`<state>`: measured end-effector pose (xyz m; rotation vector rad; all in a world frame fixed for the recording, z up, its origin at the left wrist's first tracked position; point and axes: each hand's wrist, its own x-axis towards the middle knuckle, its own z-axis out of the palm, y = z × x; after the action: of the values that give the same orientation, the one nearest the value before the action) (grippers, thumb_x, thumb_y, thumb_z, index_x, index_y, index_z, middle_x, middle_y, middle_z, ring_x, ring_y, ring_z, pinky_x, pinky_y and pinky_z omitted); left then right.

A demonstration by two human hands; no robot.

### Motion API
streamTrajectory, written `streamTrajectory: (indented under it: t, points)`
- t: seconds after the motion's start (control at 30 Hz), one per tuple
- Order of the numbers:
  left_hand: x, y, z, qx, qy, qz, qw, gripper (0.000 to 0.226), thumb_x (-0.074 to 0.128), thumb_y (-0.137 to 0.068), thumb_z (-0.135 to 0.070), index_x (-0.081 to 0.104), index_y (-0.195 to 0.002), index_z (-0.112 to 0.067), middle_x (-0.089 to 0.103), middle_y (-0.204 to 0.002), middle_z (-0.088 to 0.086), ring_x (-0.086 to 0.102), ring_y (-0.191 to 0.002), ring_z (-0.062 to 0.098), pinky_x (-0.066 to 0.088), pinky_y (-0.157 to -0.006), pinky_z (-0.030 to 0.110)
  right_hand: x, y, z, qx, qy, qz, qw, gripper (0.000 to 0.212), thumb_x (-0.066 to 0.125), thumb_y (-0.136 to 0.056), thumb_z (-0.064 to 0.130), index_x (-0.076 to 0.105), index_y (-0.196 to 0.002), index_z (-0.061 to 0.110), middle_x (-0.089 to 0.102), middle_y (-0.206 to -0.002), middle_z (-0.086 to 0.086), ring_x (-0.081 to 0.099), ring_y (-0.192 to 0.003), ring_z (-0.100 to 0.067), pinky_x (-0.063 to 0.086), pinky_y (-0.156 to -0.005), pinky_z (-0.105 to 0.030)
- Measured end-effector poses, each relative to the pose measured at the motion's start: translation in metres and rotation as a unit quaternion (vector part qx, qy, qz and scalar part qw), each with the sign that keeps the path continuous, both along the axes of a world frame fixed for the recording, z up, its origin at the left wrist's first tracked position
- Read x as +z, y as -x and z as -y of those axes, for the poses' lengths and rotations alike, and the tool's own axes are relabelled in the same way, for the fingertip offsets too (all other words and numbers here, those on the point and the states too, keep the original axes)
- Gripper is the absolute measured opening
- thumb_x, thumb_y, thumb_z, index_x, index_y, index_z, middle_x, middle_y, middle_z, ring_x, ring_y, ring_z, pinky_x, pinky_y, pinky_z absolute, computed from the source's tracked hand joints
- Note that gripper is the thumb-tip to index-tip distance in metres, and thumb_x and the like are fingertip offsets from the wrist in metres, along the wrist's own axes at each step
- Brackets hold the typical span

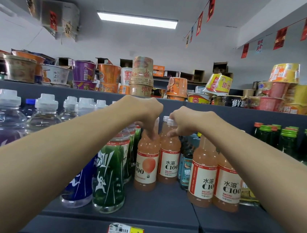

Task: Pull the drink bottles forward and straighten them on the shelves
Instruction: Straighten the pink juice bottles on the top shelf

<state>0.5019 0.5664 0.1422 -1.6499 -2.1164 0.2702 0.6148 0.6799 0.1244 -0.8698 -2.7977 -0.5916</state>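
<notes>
Two pink juice bottles stand side by side in the middle of the dark shelf (158, 208), set back from its front edge, and each has a hand on it. The left hand (150, 114) curls its fingers round the neck of the left bottle (146, 165), hiding the cap. The right hand (183, 123) pinches the neck of the right bottle (168, 161) just under its white cap (170, 120). The two stand just beside each other (the left label shows a fruit picture, the right one its lettering). To the right and nearer the edge, a front pair (202, 178) of the same juice stands together, partly behind the right forearm. Left of the held bottles, also further forward, are a green bottle (111, 172) and a blue bottle (80, 180). A yellow price tag (125, 231) sits on the shelf lip. Green glass bottles (286, 141) fill the far right, and noodle cups (143, 77) crowd the shelf above.
</notes>
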Motion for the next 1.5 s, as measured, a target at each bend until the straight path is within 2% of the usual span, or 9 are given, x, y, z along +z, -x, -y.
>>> streamTrajectory:
  t: [0.23,0.5,0.6,0.93,1.03,1.13,1.23,1.4,1.5]
  points:
    - [0.000,0.002,-0.007,0.015,0.005,0.109,0.994,0.042,0.066,-0.090,-0.052,0.062,-0.080,-0.012,0.071,-0.061,-0.004,0.074,-0.063,0.013,0.061,-0.072,0.035,0.007,-0.004,0.001,0.021,0.087,-0.023,0.996,0.039,0.053,-0.102,0.046,0.064,-0.120,0.013,0.068,-0.102,-0.004,0.065,-0.092,-0.020,0.047,-0.070,-0.029]
    - [0.009,0.001,-0.006,0.062,0.060,0.123,0.989,0.043,0.067,-0.089,-0.055,0.058,-0.083,-0.013,0.068,-0.053,-0.011,0.074,-0.062,0.010,0.053,-0.067,0.033,0.014,-0.015,0.009,0.047,0.128,-0.031,0.990,0.029,0.058,-0.100,0.044,0.068,-0.092,0.017,0.066,-0.087,-0.001,0.063,-0.078,-0.014,0.041,-0.060,-0.026]
    - [0.009,0.000,-0.001,0.058,0.058,0.125,0.989,0.043,0.070,-0.087,-0.054,0.058,-0.084,-0.014,0.069,-0.055,-0.011,0.074,-0.061,0.011,0.053,-0.070,0.034,0.016,-0.023,0.015,0.054,0.126,-0.026,0.990,0.030,0.059,-0.099,0.044,0.064,-0.082,0.020,0.063,-0.081,0.000,0.060,-0.074,-0.014,0.040,-0.061,-0.027]
    - [0.009,-0.006,0.005,0.046,0.060,0.093,0.993,0.045,0.073,-0.084,-0.057,0.061,-0.079,-0.014,0.067,-0.051,-0.011,0.074,-0.067,0.012,0.057,-0.072,0.031,0.020,-0.046,0.029,0.065,0.067,0.004,0.996,0.043,0.057,-0.096,0.056,0.063,-0.082,0.016,0.061,-0.076,0.000,0.058,-0.070,-0.016,0.040,-0.059,-0.030]
    - [0.010,-0.003,0.004,0.037,0.055,0.060,0.996,0.051,0.074,-0.080,-0.061,0.065,-0.074,-0.011,0.070,-0.055,-0.006,0.074,-0.068,0.015,0.060,-0.077,0.034,0.014,-0.050,0.028,0.076,0.054,0.000,0.996,0.046,0.054,-0.097,0.059,0.066,-0.095,0.015,0.067,-0.087,-0.003,0.063,-0.080,-0.019,0.047,-0.064,-0.033]
    - [0.010,0.002,0.003,0.038,0.046,0.044,0.997,0.053,0.074,-0.079,-0.064,0.069,-0.076,-0.011,0.073,-0.063,-0.002,0.074,-0.069,0.016,0.061,-0.073,0.032,0.012,-0.052,0.025,0.080,0.065,-0.020,0.994,0.057,0.053,-0.096,0.063,0.068,-0.115,0.011,0.071,-0.104,-0.008,0.066,-0.093,-0.021,0.055,-0.083,-0.039]
    - [0.015,0.005,0.001,0.054,0.071,0.061,0.994,0.053,0.073,-0.078,-0.066,0.069,-0.079,-0.013,0.074,-0.067,-0.003,0.074,-0.069,0.013,0.061,-0.073,0.031,0.016,-0.051,0.021,0.089,0.109,-0.053,0.989,0.064,0.044,-0.095,0.070,0.070,-0.118,0.015,0.071,-0.112,0.000,0.065,-0.099,-0.015,0.054,-0.083,-0.034]
    - [0.031,0.008,0.000,0.032,0.089,0.117,0.989,0.053,0.074,-0.080,-0.060,0.070,-0.114,-0.019,0.072,-0.087,-0.009,0.067,-0.055,0.001,0.055,-0.061,0.024,0.025,-0.026,0.008,0.128,0.151,-0.124,0.972,0.038,0.048,-0.104,0.041,0.064,-0.132,0.021,0.065,-0.123,0.004,0.060,-0.110,-0.014,0.044,-0.079,-0.022]
    - [0.040,0.015,0.002,0.007,0.096,0.158,0.983,0.048,0.078,-0.079,-0.053,0.071,-0.117,-0.023,0.074,-0.097,-0.008,0.069,-0.060,-0.002,0.054,-0.060,0.021,0.029,-0.006,0.004,0.143,0.147,-0.108,0.973,0.035,0.052,-0.102,0.029,0.062,-0.135,0.026,0.060,-0.120,0.008,0.054,-0.107,-0.008,0.039,-0.074,-0.016]
